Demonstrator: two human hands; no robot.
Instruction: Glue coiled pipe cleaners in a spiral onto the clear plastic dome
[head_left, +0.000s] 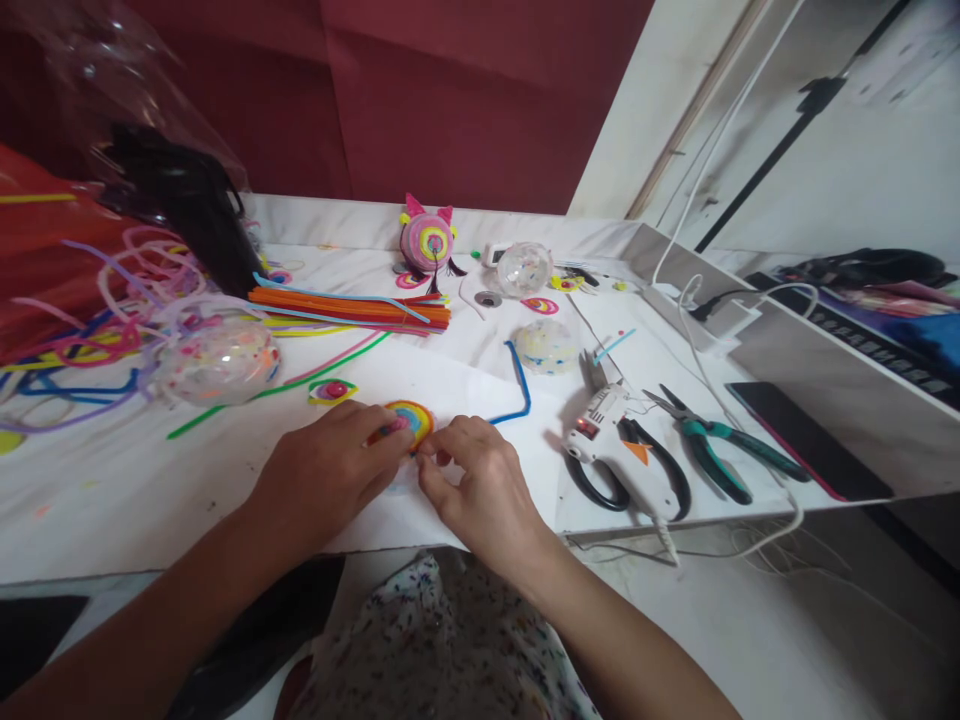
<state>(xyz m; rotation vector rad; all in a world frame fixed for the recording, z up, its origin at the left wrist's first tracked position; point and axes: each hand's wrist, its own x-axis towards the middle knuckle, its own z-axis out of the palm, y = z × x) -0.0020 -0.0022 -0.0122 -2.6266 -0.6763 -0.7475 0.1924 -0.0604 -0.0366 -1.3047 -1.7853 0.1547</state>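
Near the table's front edge, a round coil of pipe cleaners (414, 418) shows orange, yellow, blue and pink rings. My left hand (326, 470) lies over its left side, fingers closed on it and partly covering the pink middle. At its lower right rim, my right hand (480, 480) has thumb and forefinger pinched together against the edge. Whatever strand end may sit in that pinch is too small to make out. Just behind my left hand lies a small eye-shaped piece (332, 391) with a red centre. A bent blue pipe cleaner (520, 380) rests to the right.
A white glue gun (607, 430), black-handled scissors (675, 480), green-handled pliers (720, 435) and a phone (802, 440) lie at right. Behind are a pink decorated ball (427, 240), clear domes (525, 270) and a bundle of orange pipe cleaners (352, 308). Another dome (221, 360) stands left.
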